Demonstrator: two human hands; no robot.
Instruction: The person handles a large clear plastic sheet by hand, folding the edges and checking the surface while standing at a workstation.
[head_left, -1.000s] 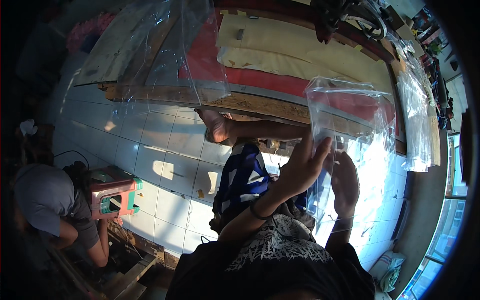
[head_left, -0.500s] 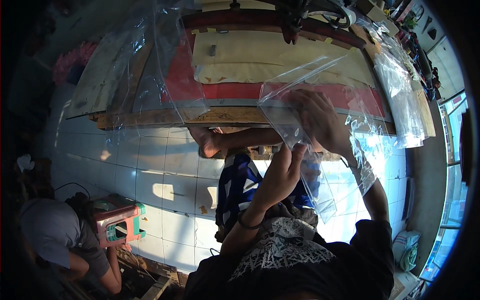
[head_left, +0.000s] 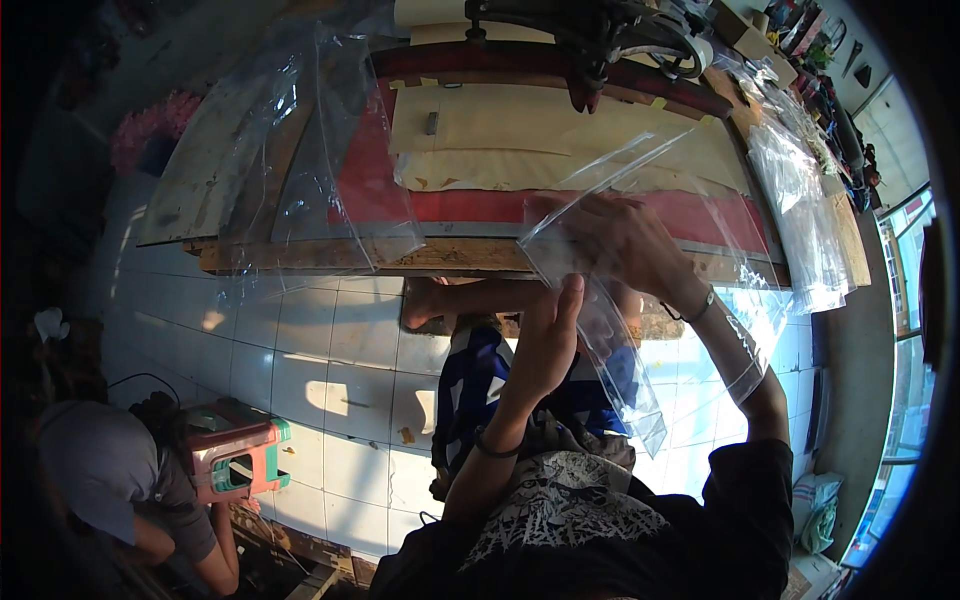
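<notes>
A clear plastic sheet or bag [head_left: 690,185], folded along one edge, lies slanting over the front of the workbench and hangs down toward my lap. My left hand [head_left: 545,350] is at its lower left edge, thumb upright and fingers closed on the plastic. My right hand [head_left: 635,245] reaches in from the right, fingers stretched to the left and partly seen through the plastic. Whether that hand is inside a fold or behind the sheet, I cannot tell. More clear plastic [head_left: 335,190] drapes over the bench's left part.
The workbench's wooden front edge [head_left: 470,258] runs in front of me, with a red and cream surface [head_left: 500,125] behind it. A dark metal bar device [head_left: 590,60] spans the back. Clear plastic bags [head_left: 800,215] are piled at right. A person [head_left: 110,470] sits beside a plastic stool [head_left: 240,460].
My left hand has shifted slightly left along the plastic's edge. My right hand has moved down and its fingers reach farther left. The view has shifted a little.
</notes>
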